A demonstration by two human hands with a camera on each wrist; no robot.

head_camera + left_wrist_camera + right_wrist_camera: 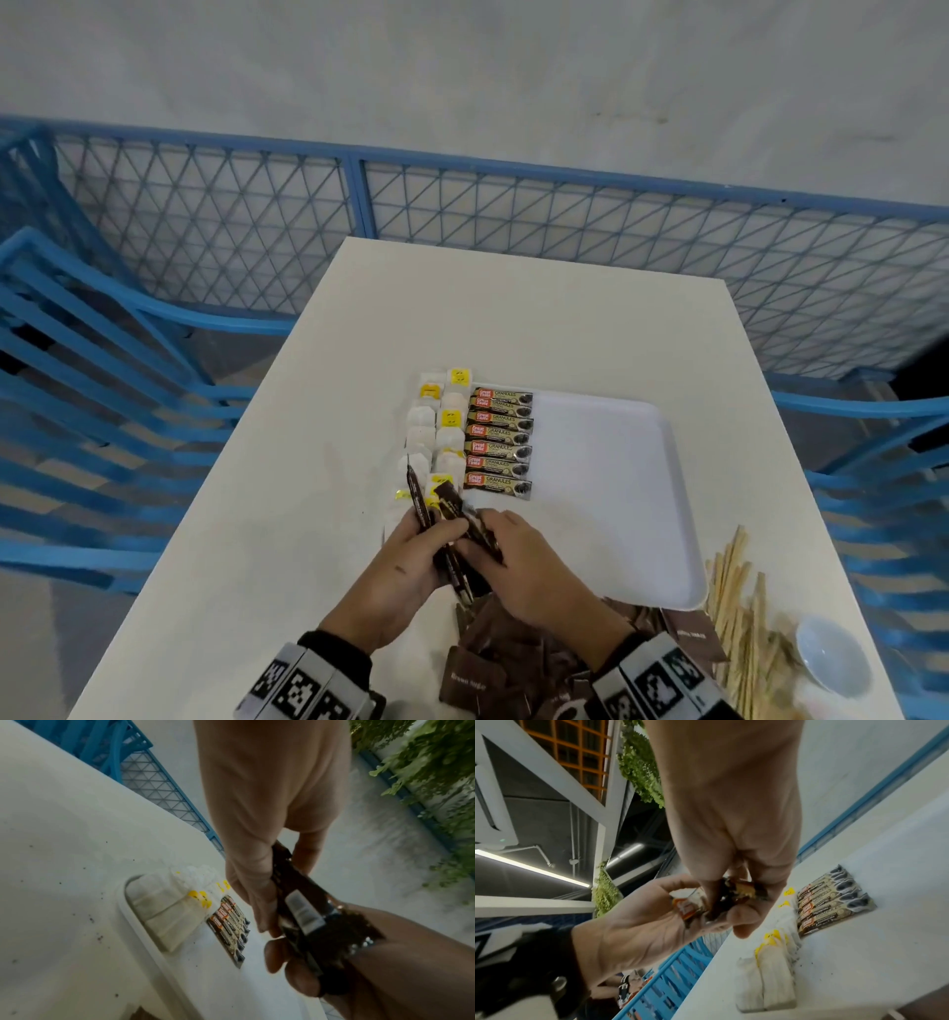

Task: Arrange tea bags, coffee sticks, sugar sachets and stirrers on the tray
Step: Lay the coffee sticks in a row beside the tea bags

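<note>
Both hands meet just in front of the tray's (606, 462) near-left corner, and between them is a small bunch of dark sticks (452, 534). The left hand (405, 570) has its fingers curled round the bunch's lower part; the right hand (534, 560) pinches one stick at its upper side with thumb and fingertips. The sticks' long axes run away from the person, fanned and tilted slightly left, so they stand crosswise to the coffee row (498, 442), whose sticks lie left to right. The next free slot lies just ahead of the right hand, at the row's near end; that hand is the nearer one, and a stick probably needs turning to match.

Seven coffee sticks lie in the row on the tray. To its left the tea bags (436, 437) overlap in two columns, roughly a dozen; an exact count is not possible. The held bunch shows about three or four sticks. Brown sugar sachets (493, 663) lie heaped on the table (257, 514) near the wrists, and stirrers (734, 611) lie scattered right of the tray, both too many to count. A small white bowl (832, 663) sits beside the stirrers.
</note>
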